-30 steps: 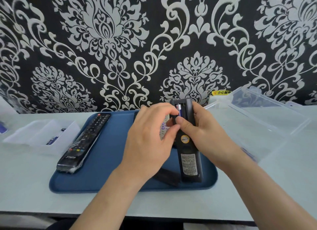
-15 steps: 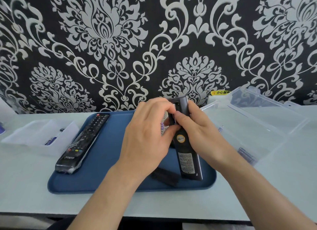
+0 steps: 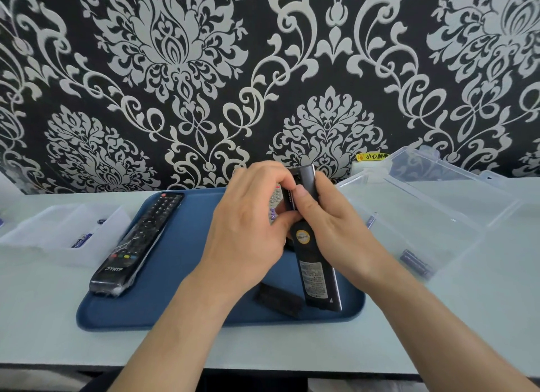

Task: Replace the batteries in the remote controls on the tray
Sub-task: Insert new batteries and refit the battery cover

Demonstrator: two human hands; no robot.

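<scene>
The pale counter (image 3: pixel 263 350) carries a blue rectangular plastic tray (image 3: pixel 187 245). Over the tray's right half, the left hand (image 3: pixel 248 234) and right hand (image 3: pixel 339 234) grasp a slim black remote control (image 3: pixel 317 277), fingers (image 3: pixel 301 195) curled round its far end. A black battery cover (image 3: pixel 279 301) lies on the tray.

Battery bay: far end of the black remote (image 3: pixel 309 245) covered by the right hand (image 3: pixel 339 231) thumb and left hand (image 3: pixel 248 234) fingers; contents cannot be told.
Grey remote (image 3: pixel 274 204): only a strip of buttons shows past the left hand.
Back label (image 3: pixel 314 279): print too small to read.
Yellow sticker (image 3: pixel 372 156): right end hidden behind the clear box (image 3: pixel 423 216).
Left bin (image 3: pixel 43 231): blurred, cut off at the worktop's left edge.
</scene>
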